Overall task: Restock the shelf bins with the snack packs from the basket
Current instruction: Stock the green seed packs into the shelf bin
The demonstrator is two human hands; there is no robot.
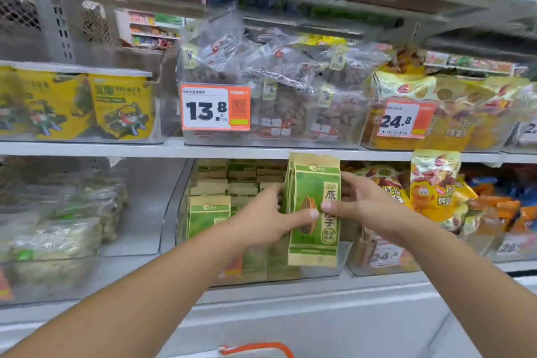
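A small stack of green sunflower seed packs (315,209) is being held upright over the front edge of the clear bin (343,259) on the lower shelf, right in front of matching packs (209,209) already standing inside. It's being pinched from both sides: left hand (273,218) with thumb curled across the front, right hand (360,200) the same way. Probably best if the stack is being kept squared and lowered straight in behind the front wall. The basket's orange rim (255,348) is peeking in at the bottom edge.
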